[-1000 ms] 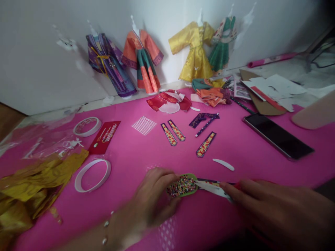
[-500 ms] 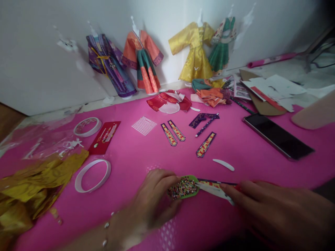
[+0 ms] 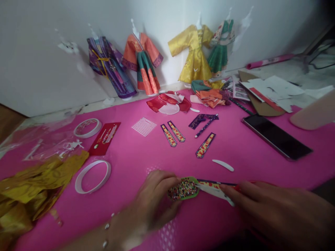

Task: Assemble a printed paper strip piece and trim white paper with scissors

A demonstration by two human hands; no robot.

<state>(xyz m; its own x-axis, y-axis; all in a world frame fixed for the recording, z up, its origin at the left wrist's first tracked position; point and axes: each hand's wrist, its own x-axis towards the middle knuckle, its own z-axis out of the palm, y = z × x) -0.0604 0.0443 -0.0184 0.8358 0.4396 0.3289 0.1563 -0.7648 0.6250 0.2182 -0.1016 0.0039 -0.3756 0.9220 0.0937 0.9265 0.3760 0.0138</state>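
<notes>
My left hand [image 3: 158, 197] grips a small green tray [image 3: 195, 181] at its left end, thumb and fingers around it. Tiny multicoloured beads [image 3: 184, 188] fill the tray. In my right hand [image 3: 264, 202] is a whitish tapered tool [image 3: 216, 192], its narrow tip at the tray's right edge. Whether the tool is tweezers or something else is hard to make out. Partly behind it lies a yellow-and-red patterned strip [image 3: 209, 182] with a dark border, its right end hidden by my fingers. Something red shows beside the right fingertips.
Three similar strips [image 3: 206, 145] lie ahead, near a purple fabric piece [image 3: 199, 121] and a sheet of stick-on gems [image 3: 143, 126]. A phone [image 3: 277, 136] is at right. Tape rings [image 3: 93, 176] and gold fabric [image 3: 39, 181] are at left. Dressed doll stands [image 3: 142, 59] line the wall.
Very little differs. The view has shifted slightly; both hands, the tray and the tool keep nearly the same places.
</notes>
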